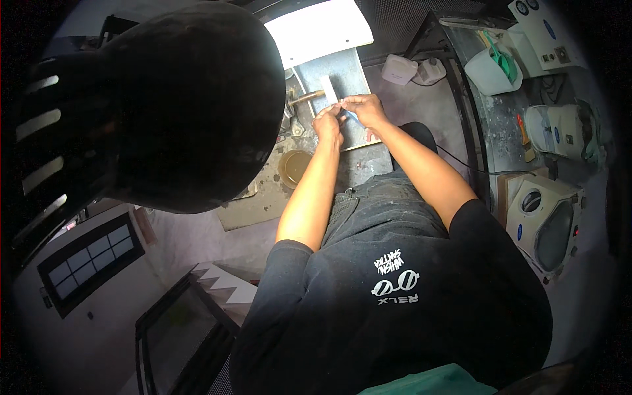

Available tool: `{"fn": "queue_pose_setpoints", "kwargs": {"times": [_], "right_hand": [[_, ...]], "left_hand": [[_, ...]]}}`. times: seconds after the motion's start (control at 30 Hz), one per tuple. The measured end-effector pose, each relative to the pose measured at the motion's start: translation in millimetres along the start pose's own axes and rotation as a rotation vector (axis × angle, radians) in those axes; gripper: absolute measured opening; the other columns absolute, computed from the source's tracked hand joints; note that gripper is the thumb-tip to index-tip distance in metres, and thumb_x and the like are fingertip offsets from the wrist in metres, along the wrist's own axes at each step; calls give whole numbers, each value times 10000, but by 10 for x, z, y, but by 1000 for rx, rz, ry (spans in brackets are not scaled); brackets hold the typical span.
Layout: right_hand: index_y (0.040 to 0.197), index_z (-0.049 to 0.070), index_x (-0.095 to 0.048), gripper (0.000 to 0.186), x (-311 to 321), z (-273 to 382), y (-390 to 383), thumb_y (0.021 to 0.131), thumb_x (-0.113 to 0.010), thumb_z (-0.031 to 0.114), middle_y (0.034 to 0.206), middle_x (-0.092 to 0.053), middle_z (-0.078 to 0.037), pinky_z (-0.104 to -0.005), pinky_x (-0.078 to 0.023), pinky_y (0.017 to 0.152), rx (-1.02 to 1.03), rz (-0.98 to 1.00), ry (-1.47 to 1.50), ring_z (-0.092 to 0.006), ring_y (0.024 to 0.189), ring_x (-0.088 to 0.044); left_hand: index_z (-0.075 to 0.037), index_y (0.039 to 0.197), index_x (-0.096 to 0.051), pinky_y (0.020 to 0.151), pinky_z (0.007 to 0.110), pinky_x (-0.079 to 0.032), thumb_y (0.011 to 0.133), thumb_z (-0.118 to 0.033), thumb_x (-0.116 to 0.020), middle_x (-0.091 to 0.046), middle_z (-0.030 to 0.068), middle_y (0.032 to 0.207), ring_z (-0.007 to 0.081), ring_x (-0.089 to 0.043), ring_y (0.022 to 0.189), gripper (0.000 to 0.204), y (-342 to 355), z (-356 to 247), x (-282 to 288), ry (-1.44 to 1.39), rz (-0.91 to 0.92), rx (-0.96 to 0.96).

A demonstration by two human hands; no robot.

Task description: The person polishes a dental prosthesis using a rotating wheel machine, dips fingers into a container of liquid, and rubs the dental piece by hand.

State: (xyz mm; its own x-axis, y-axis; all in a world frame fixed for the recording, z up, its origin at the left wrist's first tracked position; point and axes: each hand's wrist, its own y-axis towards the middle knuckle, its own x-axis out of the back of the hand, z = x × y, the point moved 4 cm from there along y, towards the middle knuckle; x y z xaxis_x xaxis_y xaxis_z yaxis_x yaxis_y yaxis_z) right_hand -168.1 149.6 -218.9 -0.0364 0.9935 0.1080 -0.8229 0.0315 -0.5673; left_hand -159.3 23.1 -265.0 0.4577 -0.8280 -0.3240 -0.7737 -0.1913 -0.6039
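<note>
My left hand (328,124) and my right hand (367,110) meet over a grey metal tray (355,69). Both have their fingertips pinched together around something small and pale, mostly hidden by the fingers. A bit of blue (353,116) shows beneath the right hand; its kind is unclear. Just beyond the left fingers, a pale upright strip (328,89) stands by a brown rod-like piece (307,97) that reaches in from the left. Left of my left forearm lies a round brown bowl (294,168).
A bright white panel (319,31) overhangs the tray's far end. A large black rounded hood (197,105) looms at upper left. Plastic jugs (399,69) stand beyond the tray. On the right bench are a white container (490,72), a brush (526,139) and beige machines (543,214).
</note>
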Motion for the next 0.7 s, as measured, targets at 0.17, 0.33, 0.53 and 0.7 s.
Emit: {"fn": "queue_pose_setpoints", "kwargs": {"times": [0.17, 0.33, 0.53, 0.7], "right_hand": [[958, 81, -688, 235, -21, -112, 150, 775, -674, 228, 898, -671, -109, -479, -495, 540, 137, -8, 25, -219, 746, -618], [954, 79, -690, 248, -46, -47, 83, 759, -685, 232, 908, -669, -117, -459, -493, 607, 32, -17, -9, -227, 790, -618], [957, 79, -690, 262, -42, -65, 81, 750, -690, 240, 916, -668, -120, -490, -488, 622, 19, -30, -5, -233, 807, -620], [951, 86, -693, 254, -39, -17, 17, 758, -684, 252, 904, -670, -106, -485, -487, 612, -31, -30, -23, -220, 802, -616]], "left_hand": [[16, 873, -616, 507, 234, -468, 799, -38, -588, -652, 90, 835, 162, -625, 717, 95, -2, -1, -25, -17, 3, 14], [22, 871, -613, 498, 240, -468, 791, -32, -587, -651, 100, 839, 164, -627, 719, 100, 32, 3, 28, -22, -22, 15], [27, 864, -614, 484, 243, -463, 790, -24, -578, -653, 101, 841, 171, -631, 737, 96, 34, 8, 23, -6, -13, 24], [25, 863, -622, 498, 245, -465, 784, -15, -575, -655, 96, 848, 169, -628, 740, 100, -3, -25, 12, -4, -19, 13]]}}
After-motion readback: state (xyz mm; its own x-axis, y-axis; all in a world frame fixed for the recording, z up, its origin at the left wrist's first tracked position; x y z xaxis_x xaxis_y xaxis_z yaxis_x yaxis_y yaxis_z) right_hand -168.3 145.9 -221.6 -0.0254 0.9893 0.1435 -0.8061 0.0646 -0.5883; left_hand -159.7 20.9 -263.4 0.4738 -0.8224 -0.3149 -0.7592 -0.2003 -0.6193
